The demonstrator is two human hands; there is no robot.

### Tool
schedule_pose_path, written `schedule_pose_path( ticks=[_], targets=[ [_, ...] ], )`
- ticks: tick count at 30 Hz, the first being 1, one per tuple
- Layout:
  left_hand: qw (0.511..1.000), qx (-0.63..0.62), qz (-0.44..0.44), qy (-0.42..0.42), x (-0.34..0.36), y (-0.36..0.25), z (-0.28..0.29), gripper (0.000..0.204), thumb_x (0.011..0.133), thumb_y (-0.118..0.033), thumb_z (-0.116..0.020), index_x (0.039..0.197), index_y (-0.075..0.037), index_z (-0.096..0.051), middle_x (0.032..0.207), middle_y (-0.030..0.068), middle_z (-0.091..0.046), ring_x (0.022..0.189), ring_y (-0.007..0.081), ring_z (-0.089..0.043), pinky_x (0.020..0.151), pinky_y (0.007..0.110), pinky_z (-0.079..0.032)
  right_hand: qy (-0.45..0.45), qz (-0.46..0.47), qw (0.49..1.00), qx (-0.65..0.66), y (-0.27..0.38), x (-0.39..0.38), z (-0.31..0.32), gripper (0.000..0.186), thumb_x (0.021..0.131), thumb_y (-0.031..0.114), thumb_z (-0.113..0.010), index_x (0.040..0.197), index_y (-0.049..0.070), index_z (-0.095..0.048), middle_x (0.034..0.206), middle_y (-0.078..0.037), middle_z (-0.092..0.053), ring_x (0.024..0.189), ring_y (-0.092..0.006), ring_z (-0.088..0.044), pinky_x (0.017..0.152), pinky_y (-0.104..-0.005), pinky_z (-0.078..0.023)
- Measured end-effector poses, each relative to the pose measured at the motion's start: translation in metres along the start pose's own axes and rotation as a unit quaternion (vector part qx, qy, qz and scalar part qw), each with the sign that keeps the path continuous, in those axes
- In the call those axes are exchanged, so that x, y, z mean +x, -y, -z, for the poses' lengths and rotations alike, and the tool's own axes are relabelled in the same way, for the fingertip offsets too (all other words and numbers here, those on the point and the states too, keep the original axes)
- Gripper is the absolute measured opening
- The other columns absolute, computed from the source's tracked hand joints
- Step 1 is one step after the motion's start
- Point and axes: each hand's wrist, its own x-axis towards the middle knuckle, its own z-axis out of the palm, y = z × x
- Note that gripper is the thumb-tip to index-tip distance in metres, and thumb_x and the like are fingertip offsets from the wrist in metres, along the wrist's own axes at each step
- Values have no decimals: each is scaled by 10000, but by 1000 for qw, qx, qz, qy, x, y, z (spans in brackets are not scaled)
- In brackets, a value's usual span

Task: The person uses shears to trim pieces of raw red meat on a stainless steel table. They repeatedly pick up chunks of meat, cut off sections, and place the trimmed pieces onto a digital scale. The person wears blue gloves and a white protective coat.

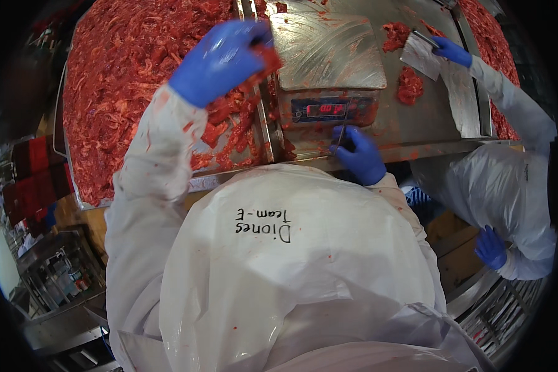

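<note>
My left hand (pixel 217 65), in a blue glove, is closed around a piece of raw red meat (pixel 269 60) at the left edge of the scale's metal plate (pixel 328 53). That hand is slightly blurred. Below it, chunks of meat lie along the rim of a large tray of raw meat (pixel 124 80). My right hand (pixel 363 158), gloved in blue too, is at the front of the scale, just under its lit red display (pixel 326 110). A thin dark tool (pixel 341 134) sticks up from its curled fingers; its kind is unclear. The scale plate is smeared and carries no meat.
On the right, a co-worker's blue-gloved hand (pixel 454 52) holds a flat pale sheet or blade (pixel 420 54). Meat pieces (pixel 410 85) lie on the steel table (pixel 437 115) nearby. The co-worker's other hand (pixel 491 247) hangs lower right. More meat (pixel 487 37) fills a tray beyond.
</note>
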Motion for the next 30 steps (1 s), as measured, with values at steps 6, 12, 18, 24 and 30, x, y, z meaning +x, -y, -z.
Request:
schedule_pose_path(
  ticks=[6,12,18,24,30],
  targets=[
    [958,81,-258,-94,72,5,-53,336,814,-77,-740,1125,31,-676,947,136,-688,810,214,-687,769,319,-560,-36,78,990,-114,-2,-2,0,496,852,304,-845,1217,23,-662,960,-135,-692,831,-252,-697,754,-356,-567],
    [983,22,179,20,12,171,-17,427,822,-131,-777,1215,-2,-670,1040,101,-711,933,213,-687,830,358,-558,-39,74,991,-107,5,-9,-3,530,834,305,-849,1237,15,-663,965,-151,-702,829,-263,-712,739,-370,-574],
    [948,165,39,268,-102,169,-90,293,824,-132,-732,1102,-63,-668,937,147,-669,857,255,-667,823,360,-550,-41,69,991,-110,6,-11,-4,518,830,285,-851,1239,24,-669,974,-134,-715,818,-248,-722,736,-361,-579],
    [900,-30,235,365,-60,65,-36,490,807,-63,-734,1288,-32,-647,1089,81,-706,981,191,-694,881,338,-556,-41,47,992,-113,9,-9,-5,491,826,285,-856,1212,42,-675,964,-110,-716,802,-232,-719,736,-357,-579],
    [962,-221,-49,153,18,14,-39,479,819,-18,-729,1280,38,-613,1147,66,-689,1050,143,-646,906,296,-527,-55,66,988,-131,5,-8,-5,475,819,286,-864,1186,47,-677,937,-105,-707,793,-240,-707,720,-367,-569]
  ],
)
